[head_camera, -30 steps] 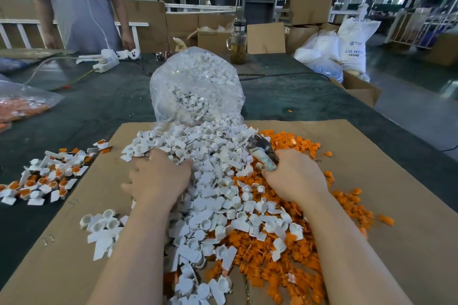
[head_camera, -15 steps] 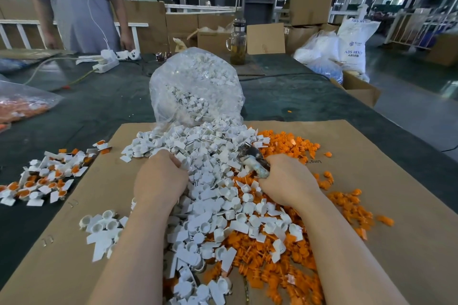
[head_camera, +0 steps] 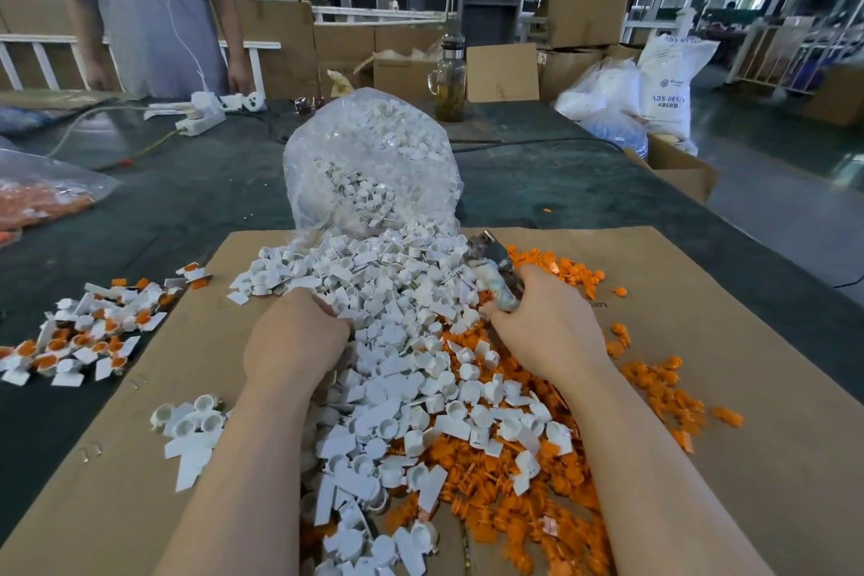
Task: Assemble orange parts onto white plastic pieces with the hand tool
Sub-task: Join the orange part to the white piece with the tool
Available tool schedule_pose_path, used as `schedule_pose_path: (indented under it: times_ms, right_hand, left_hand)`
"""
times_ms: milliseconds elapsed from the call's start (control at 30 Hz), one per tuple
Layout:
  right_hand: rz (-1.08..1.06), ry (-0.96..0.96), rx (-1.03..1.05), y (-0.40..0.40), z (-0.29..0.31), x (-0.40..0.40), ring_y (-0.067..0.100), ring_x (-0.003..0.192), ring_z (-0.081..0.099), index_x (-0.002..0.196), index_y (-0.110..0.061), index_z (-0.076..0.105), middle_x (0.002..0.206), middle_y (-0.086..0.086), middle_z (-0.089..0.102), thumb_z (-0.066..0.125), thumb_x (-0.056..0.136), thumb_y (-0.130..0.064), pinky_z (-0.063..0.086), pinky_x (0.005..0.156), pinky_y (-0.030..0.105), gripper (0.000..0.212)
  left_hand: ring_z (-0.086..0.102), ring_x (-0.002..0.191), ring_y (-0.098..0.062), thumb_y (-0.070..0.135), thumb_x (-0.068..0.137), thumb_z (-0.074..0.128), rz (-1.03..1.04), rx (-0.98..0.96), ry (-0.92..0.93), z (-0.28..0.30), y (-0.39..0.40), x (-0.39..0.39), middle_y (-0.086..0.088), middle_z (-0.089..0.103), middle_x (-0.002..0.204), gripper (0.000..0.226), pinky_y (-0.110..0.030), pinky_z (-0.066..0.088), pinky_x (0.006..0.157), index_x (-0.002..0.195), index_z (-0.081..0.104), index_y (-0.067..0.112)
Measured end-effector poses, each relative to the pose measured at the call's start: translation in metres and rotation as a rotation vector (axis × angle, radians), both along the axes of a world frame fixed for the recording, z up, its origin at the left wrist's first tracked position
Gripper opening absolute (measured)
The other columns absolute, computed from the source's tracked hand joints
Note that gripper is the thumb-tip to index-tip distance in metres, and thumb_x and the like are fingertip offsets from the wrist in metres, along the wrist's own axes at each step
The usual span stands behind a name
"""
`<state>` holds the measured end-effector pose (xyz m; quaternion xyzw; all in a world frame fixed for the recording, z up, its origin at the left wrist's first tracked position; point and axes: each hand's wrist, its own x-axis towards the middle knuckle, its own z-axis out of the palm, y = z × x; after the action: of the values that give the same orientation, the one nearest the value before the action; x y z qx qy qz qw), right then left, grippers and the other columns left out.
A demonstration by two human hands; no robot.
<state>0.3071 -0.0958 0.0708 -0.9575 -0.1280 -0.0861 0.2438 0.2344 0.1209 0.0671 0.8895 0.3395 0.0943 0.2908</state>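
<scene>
On the cardboard [head_camera: 701, 295], white pieces [head_camera: 374, 295] spill from a clear bag [head_camera: 369, 164] toward the camera; orange parts [head_camera: 654, 379] lie under and right of them. Left hand [head_camera: 294, 337] sits knuckles-up in the white pile, fingers curled down into it; can't tell if it grasps anything. Right hand [head_camera: 547, 323] grips the tool [head_camera: 495, 271], its metal tip pointing away. Finished white-orange pieces [head_camera: 79, 337] sit far left on the table [head_camera: 187, 201].

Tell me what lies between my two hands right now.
In the head view, white plastic pieces fill the stretch between left hand and right hand.
</scene>
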Motion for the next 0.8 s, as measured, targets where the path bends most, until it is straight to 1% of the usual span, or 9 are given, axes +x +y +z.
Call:
schedule_pose_path:
  times_ms: [67, 200, 267, 333, 433, 533, 600, 700, 800]
  right_hand:
    - [0.001, -0.03, 0.02, 0.0009, 0.0019, -0.0015, 0.004, 0.062, 0.047, 0.087, -0.026, 0.047, 0.072, -0.011, 0.051, 0.063, 0.088, -0.049, 0.031, 0.046, 0.024, 0.028]
    - [0.011, -0.052, 0.077, 0.0015, 0.0047, -0.0029, 0.002, 0.059, 0.045, 0.074, -0.031, 0.043, 0.066, -0.014, 0.048, 0.068, 0.086, -0.047, 0.028, 0.046, 0.021, 0.032]
    - [0.028, -0.055, 0.099, 0.0016, 0.0051, -0.0031, 0.002, 0.059, 0.045, 0.07, -0.033, 0.041, 0.066, -0.015, 0.048, 0.069, 0.086, -0.046, 0.028, 0.047, 0.021, 0.034]
    - [0.05, -0.049, 0.117, 0.0019, 0.004, -0.0027, 0.002, 0.06, 0.046, 0.069, -0.033, 0.042, 0.067, -0.015, 0.049, 0.07, 0.086, -0.044, 0.028, 0.047, 0.02, 0.034]
    - [0.089, -0.043, 0.136, 0.0021, 0.0017, -0.0016, 0.001, 0.063, 0.049, 0.079, -0.03, 0.05, 0.07, -0.018, 0.05, 0.07, 0.087, -0.039, 0.031, 0.049, 0.019, 0.023]
    - [0.104, -0.037, 0.172, 0.002, 0.001, -0.0006, 0.002, 0.065, 0.051, 0.085, -0.029, 0.056, 0.071, -0.018, 0.052, 0.071, 0.086, -0.036, 0.034, 0.05, 0.018, 0.017]
    - [0.101, -0.039, 0.199, 0.002, 0.0006, -0.0002, 0.004, 0.065, 0.052, 0.087, -0.026, 0.059, 0.072, -0.016, 0.055, 0.07, 0.087, -0.034, 0.035, 0.05, 0.019, 0.013]
    - [0.084, -0.065, 0.207, 0.0025, 0.001, -0.0003, 0.004, 0.068, 0.051, 0.091, -0.03, 0.052, 0.077, -0.016, 0.054, 0.07, 0.086, -0.034, 0.037, 0.053, 0.02, 0.019]
    - [0.058, -0.068, 0.206, 0.0026, 0.0022, -0.0007, 0.008, 0.075, 0.053, 0.095, -0.031, 0.047, 0.08, -0.016, 0.051, 0.07, 0.085, -0.037, 0.044, 0.061, 0.026, 0.026]
  left_hand:
    - [0.062, 0.079, -0.023, 0.025, 0.088, 0.065, -0.001, -0.007, -0.026, 0.0003, -0.0004, -0.0005, 0.0, 0.063, 0.083, 0.01, -0.031, 0.047, 0.062, 0.093, 0.058, 0.02]
    - [0.063, 0.079, -0.025, 0.022, 0.088, 0.066, -0.016, -0.025, -0.088, 0.0, -0.003, -0.0009, 0.001, 0.065, 0.082, 0.008, -0.032, 0.049, 0.064, 0.086, 0.058, 0.023]
    - [0.062, 0.081, -0.024, 0.023, 0.087, 0.066, -0.016, -0.015, -0.102, 0.0001, -0.0032, -0.0008, 0.001, 0.065, 0.083, 0.007, -0.032, 0.049, 0.065, 0.091, 0.061, 0.022]
    - [0.063, 0.085, -0.026, 0.026, 0.089, 0.067, -0.029, -0.026, -0.094, 0.0002, -0.0033, 0.0, 0.001, 0.066, 0.086, 0.016, -0.032, 0.05, 0.069, 0.103, 0.063, 0.019]
    - [0.065, 0.09, -0.024, 0.028, 0.091, 0.068, -0.089, -0.047, -0.097, 0.0001, -0.0052, 0.0017, 0.004, 0.066, 0.089, 0.03, -0.032, 0.051, 0.075, 0.119, 0.063, 0.019]
    - [0.066, 0.076, -0.016, 0.022, 0.09, 0.068, -0.094, -0.06, -0.14, -0.001, -0.0061, 0.0022, 0.011, 0.065, 0.076, 0.013, -0.031, 0.054, 0.069, 0.103, 0.066, 0.023]
    - [0.066, 0.074, -0.014, 0.02, 0.09, 0.067, -0.088, -0.057, -0.154, -0.0013, -0.006, 0.0019, 0.011, 0.067, 0.074, 0.01, -0.031, 0.053, 0.068, 0.099, 0.066, 0.023]
    - [0.064, 0.085, -0.019, 0.026, 0.092, 0.067, -0.114, -0.029, -0.118, -0.0006, -0.0064, 0.0029, 0.007, 0.065, 0.081, 0.021, -0.032, 0.052, 0.074, 0.112, 0.065, 0.022]
    - [0.064, 0.077, -0.016, 0.028, 0.093, 0.067, -0.138, -0.025, -0.08, -0.0006, -0.0058, 0.0043, 0.008, 0.065, 0.079, 0.025, -0.03, 0.051, 0.069, 0.117, 0.067, 0.025]
